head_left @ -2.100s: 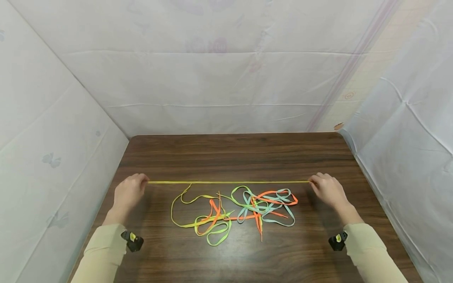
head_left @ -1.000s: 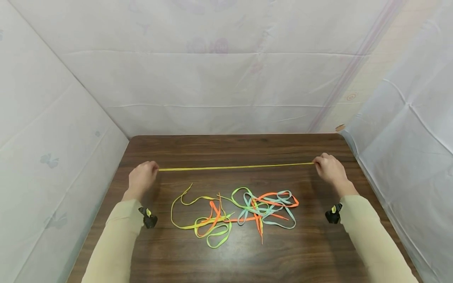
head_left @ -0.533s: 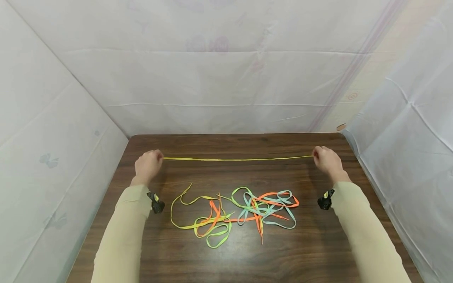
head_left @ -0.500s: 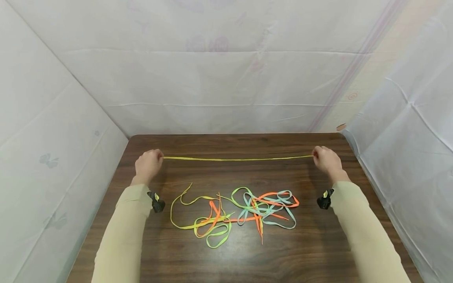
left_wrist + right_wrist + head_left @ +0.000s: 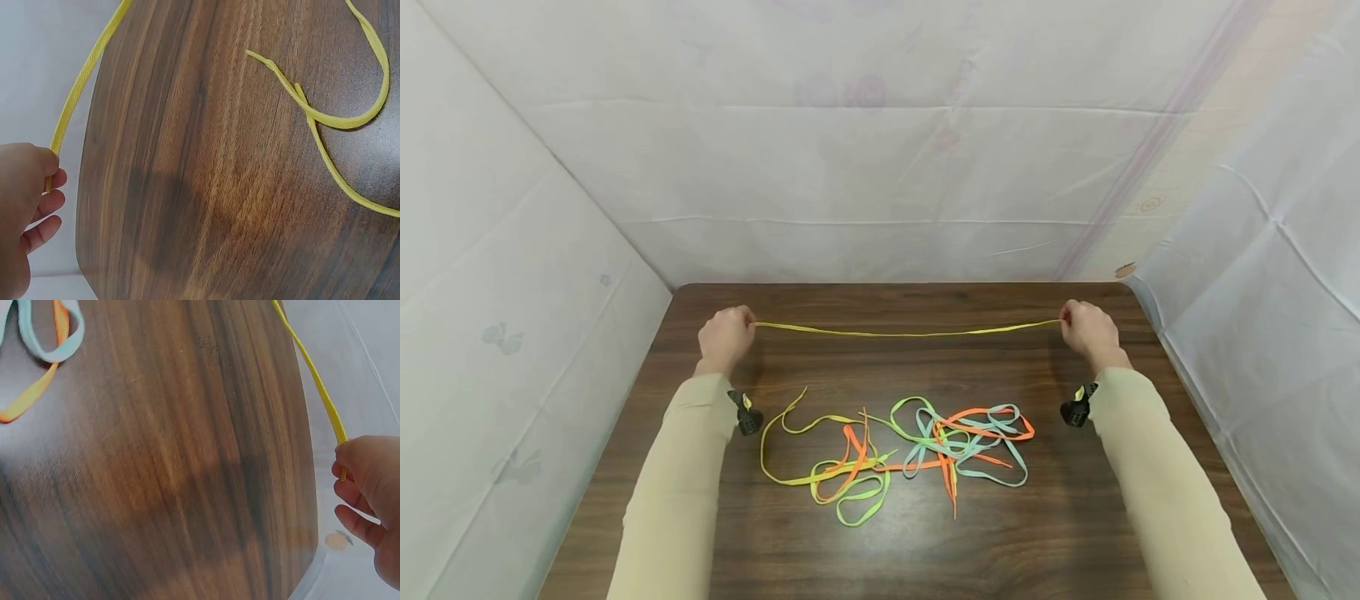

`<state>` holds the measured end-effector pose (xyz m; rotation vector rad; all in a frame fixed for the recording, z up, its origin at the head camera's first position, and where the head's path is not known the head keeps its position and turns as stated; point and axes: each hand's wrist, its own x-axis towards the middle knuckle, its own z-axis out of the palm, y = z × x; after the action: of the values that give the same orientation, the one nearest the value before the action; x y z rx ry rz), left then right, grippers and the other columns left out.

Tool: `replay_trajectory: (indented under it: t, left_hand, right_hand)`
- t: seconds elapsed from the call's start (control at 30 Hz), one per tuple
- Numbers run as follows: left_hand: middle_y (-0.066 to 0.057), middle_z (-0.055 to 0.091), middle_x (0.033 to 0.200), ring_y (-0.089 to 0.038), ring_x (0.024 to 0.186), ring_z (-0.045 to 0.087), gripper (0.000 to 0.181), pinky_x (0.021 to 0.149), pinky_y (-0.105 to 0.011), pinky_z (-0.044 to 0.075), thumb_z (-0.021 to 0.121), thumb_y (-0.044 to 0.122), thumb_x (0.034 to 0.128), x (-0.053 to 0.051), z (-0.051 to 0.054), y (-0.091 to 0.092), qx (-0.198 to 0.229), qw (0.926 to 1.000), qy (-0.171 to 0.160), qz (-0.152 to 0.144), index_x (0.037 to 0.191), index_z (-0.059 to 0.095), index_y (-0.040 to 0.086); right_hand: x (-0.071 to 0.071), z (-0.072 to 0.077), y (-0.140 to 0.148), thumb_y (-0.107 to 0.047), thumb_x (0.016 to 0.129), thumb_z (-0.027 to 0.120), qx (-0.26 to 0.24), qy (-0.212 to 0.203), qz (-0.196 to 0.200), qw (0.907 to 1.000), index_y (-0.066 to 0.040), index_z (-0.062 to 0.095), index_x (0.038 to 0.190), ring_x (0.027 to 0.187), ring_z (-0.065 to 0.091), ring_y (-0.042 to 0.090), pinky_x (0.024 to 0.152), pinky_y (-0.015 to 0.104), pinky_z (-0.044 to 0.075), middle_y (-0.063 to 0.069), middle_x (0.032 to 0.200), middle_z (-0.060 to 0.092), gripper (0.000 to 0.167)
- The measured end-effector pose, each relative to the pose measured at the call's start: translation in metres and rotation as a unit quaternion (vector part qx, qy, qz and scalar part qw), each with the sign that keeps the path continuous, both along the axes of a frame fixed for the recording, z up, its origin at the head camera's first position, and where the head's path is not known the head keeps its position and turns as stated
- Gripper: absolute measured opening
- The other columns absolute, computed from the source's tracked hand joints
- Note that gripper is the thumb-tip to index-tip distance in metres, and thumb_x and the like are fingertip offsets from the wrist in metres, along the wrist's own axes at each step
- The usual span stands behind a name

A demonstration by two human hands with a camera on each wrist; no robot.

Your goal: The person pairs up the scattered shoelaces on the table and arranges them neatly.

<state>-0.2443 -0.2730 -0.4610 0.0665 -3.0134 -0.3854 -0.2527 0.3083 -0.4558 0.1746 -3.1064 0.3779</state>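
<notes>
A yellow shoelace (image 5: 895, 335) stretches across above the far part of the brown table, sagging slightly in the middle. My left hand (image 5: 727, 337) pinches one end of it between thumb and index finger; a short tip sticks out below the thumb in the left wrist view. At the other end, my right hand (image 5: 1088, 332) pinches the lace in the same way, its other fingers loosely curled. Nearer me on the table lies a loose tangle: another yellow shoelace (image 5: 790, 482), a light green shoelace (image 5: 859, 523), orange laces (image 5: 977, 410) and a pale blue shoelace (image 5: 988, 477).
The dark wood-grain table (image 5: 880, 567) has rounded far corners. White sheeting (image 5: 850, 183) hangs behind it and along both sides. Black cameras are strapped to both wrists, the left camera (image 5: 747, 414) and the right camera (image 5: 1077, 407).
Both hands have moved away from me toward the table's far edge and slightly closer together. The held lace has gone from taut to slightly sagging. The tangled laces stay in place.
</notes>
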Motion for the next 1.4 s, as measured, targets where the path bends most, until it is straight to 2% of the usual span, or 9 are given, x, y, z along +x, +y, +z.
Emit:
replay_trajectory:
  t: [0.23,0.5,0.8,1.07,1.4]
  left_hand:
    - [-0.020,0.065,0.092,-0.036,0.071,0.062,0.017,0.056,-0.048,0.047,0.049,0.014,0.0895,-0.004,0.003,0.006,0.001,0.9999,-0.002,0.014,0.095,0.062,0.003]
    - [-0.019,0.064,0.097,-0.037,0.077,0.062,0.019,0.061,-0.049,0.047,0.047,0.015,0.0911,-0.009,0.004,0.010,0.008,0.9994,-0.021,0.028,0.099,0.061,0.005]
    - [-0.018,0.065,0.098,-0.035,0.076,0.062,0.019,0.059,-0.046,0.047,0.047,0.017,0.0910,-0.007,-0.010,0.010,0.013,0.9980,-0.051,0.035,0.100,0.060,0.006]
    - [-0.018,0.065,0.093,-0.037,0.077,0.063,0.015,0.059,-0.047,0.047,0.049,0.017,0.0905,0.004,-0.022,0.006,0.017,0.9970,-0.063,0.041,0.092,0.060,0.007]
    - [-0.020,0.065,0.096,-0.041,0.081,0.062,0.013,0.062,-0.051,0.047,0.050,0.014,0.0885,0.015,-0.043,0.006,0.021,0.9947,-0.086,0.054,0.092,0.061,0.007]
  right_hand:
    - [-0.001,0.005,-0.006,-0.009,0.089,0.047,-0.009,-0.010,-0.009,0.9999,0.002,0.054,0.095,0.076,0.055,0.035,0.066,0.049,0.043,0.020,0.086,0.056,0.014]
    - [-0.004,0.001,-0.018,-0.008,0.088,0.047,-0.007,-0.011,-0.027,0.9996,0.002,0.053,0.097,0.080,0.055,0.037,0.068,0.050,0.044,0.022,0.091,0.056,0.015]
    - [0.001,-0.012,-0.021,-0.007,0.087,0.047,0.014,-0.027,-0.025,0.9992,0.002,0.053,0.097,0.084,0.056,0.041,0.071,0.052,0.044,0.024,0.094,0.057,0.015]
    - [0.009,-0.026,-0.019,-0.006,0.086,0.048,0.013,-0.012,-0.030,0.9994,0.002,0.053,0.093,0.083,0.057,0.042,0.070,0.052,0.045,0.024,0.091,0.056,0.012]
    - [0.018,-0.042,-0.025,-0.008,0.088,0.048,-0.003,-0.032,-0.048,0.9983,0.001,0.050,0.099,0.085,0.056,0.043,0.069,0.052,0.045,0.024,0.094,0.054,0.014]
